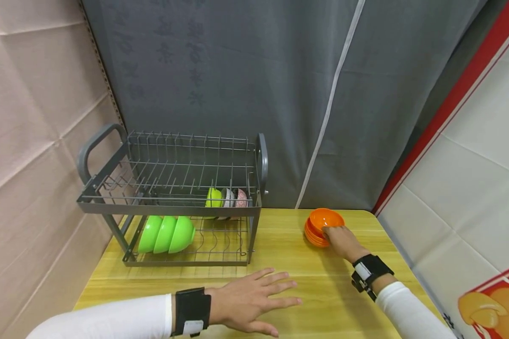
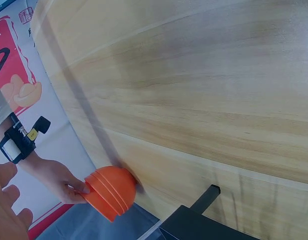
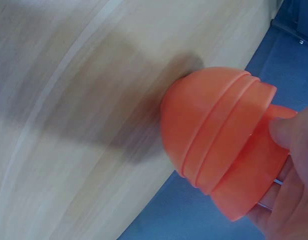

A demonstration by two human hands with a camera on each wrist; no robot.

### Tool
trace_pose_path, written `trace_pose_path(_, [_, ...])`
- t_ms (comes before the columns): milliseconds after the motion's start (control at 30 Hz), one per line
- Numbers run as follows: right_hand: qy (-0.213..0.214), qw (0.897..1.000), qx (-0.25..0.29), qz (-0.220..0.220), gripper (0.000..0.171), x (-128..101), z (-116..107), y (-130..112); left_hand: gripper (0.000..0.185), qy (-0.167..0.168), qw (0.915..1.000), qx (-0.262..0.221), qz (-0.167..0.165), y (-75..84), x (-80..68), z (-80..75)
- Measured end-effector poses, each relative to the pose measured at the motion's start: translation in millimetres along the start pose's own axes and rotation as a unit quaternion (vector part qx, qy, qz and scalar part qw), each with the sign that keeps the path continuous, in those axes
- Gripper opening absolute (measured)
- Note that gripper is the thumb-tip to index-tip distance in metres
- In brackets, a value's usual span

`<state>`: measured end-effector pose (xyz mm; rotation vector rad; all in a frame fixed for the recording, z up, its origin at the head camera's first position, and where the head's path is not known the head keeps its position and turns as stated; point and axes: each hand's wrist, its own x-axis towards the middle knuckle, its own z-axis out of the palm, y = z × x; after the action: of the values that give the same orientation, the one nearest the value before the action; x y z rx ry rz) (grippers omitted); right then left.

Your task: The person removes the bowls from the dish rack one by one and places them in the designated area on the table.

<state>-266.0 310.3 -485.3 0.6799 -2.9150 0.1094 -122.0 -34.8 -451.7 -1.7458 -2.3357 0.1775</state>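
A: Where are the orange bowls [image 1: 324, 227]?
B: Nested in a stack at the far right of the table [image 1: 305, 292], tilted, with the open side toward the curtain [image 1: 280, 94]. The right-wrist view shows three rims stepped one inside the other.

A: What is the right hand [image 1: 342, 241] doing?
B: It grips the stack at the rim. The thumb lies over the edge of the top bowl and the fingers curl beneath, as the right-wrist view shows.

A: And the left hand [image 1: 248, 301]?
B: It lies flat on the table near its front edge, palm down, fingers straight and slightly spread. It holds nothing and is well apart from the bowls.

A: What else stands on the table?
B: A grey two-tier rack [image 1: 174, 197] at the left. Three green bowls [image 1: 166, 234] stand on edge in the lower tier. On the upper tier, at the right end, sit one green bowl [image 1: 214, 197] and two pale ones [image 1: 234, 197] beside it.
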Motion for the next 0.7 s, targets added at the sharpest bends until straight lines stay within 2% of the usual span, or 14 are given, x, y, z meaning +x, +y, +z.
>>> trace_pose_path(200, [-0.006, 1.000, -0.014, -0.017, 0.015, -2.2, 2.8, 2.4, 0.073, -0.004, 1.0000, -0.002, -0.006, -1.0, -1.3, 0.8])
trace_pose_path(333, [-0.009, 1.000, -0.020, -0.014, 0.005, -3.4, 2.5, 1.5, 0.073, 0.001, 0.9999, -0.012, -0.004, -2.3, -0.7, 1.1])
trace_pose_path(533, [-0.003, 1.000, -0.019, 0.001, 0.048, -6.5, -4.3, -6.6, 0.073, 0.006, 0.9996, -0.027, -0.010, -5.9, 0.1, 0.9])
trace_pose_path(700, [0.014, 1.000, -0.006, -0.023, 0.059, -11.3, -10.9, -20.9, 0.073, 0.000, 0.9991, -0.038, -0.018, -8.8, -1.2, 0.8])
